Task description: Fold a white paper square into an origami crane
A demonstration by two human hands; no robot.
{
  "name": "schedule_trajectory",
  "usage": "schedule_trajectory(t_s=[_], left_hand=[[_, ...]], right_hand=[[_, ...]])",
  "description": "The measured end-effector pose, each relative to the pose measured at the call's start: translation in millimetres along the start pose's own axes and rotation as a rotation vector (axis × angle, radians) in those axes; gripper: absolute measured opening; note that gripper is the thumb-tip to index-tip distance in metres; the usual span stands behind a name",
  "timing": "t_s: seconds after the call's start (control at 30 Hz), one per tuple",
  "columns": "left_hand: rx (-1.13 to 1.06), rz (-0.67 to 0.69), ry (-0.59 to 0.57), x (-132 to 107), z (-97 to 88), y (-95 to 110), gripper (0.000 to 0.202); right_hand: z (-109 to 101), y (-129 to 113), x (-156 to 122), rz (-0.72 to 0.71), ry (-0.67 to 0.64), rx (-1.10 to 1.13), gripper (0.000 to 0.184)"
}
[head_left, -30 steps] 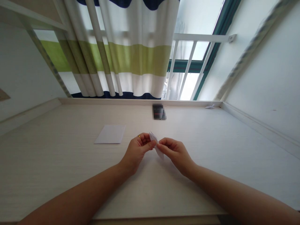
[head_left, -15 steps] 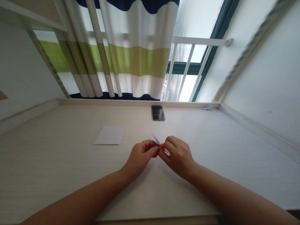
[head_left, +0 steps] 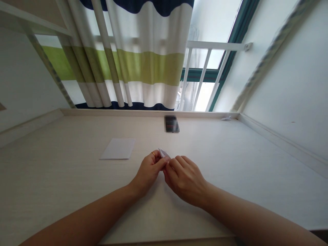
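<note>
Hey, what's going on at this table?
A person is holding a small folded piece of white paper above the pale tabletop. The left hand pinches it, and the right hand appears to grip its near end, which the fingers hide. A flat white paper sheet lies to the left; farther back are a dark, blurred-out object and, near the right corner, a small white item.

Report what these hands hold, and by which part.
A small, folded white paper piece, pinched at its near end by the left hand; the right hand is there too, its grip hidden.
</note>
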State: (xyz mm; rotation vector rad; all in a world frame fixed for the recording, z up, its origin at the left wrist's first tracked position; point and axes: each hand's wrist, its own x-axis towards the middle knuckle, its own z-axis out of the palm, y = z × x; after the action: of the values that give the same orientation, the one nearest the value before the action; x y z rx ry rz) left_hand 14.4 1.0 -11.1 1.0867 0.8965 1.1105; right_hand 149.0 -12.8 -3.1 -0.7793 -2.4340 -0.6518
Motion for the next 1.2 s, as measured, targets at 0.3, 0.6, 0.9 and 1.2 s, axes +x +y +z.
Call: schedule_trajectory(t_s=[0.3, 0.6, 0.9, 1.2], left_hand=[[0.004, -0.056, -0.062, 3.8, -10.7, 5.3, 0.020], [0.002, -0.094, -0.100, 4.0, -11.4, 7.4, 0.018], [0.011, -0.098, -0.162, 3.6, -12.6, 7.9, 0.017], [0.017, -0.056, -0.171, 2.3, -9.7, 5.8, 0.020]], right_hand=[[-4.0, 30.7, -8.6, 0.105, -0.041, 0.373, 0.035], [-2.8, 37.9, -9.5, 0.069, -0.028, 0.471, 0.022], [1.2, 41.4, -10.1, 0.051, 0.014, 0.513, 0.016], [2.0, 40.8, -9.2, 0.020, 0.023, 0.554, 0.013]])
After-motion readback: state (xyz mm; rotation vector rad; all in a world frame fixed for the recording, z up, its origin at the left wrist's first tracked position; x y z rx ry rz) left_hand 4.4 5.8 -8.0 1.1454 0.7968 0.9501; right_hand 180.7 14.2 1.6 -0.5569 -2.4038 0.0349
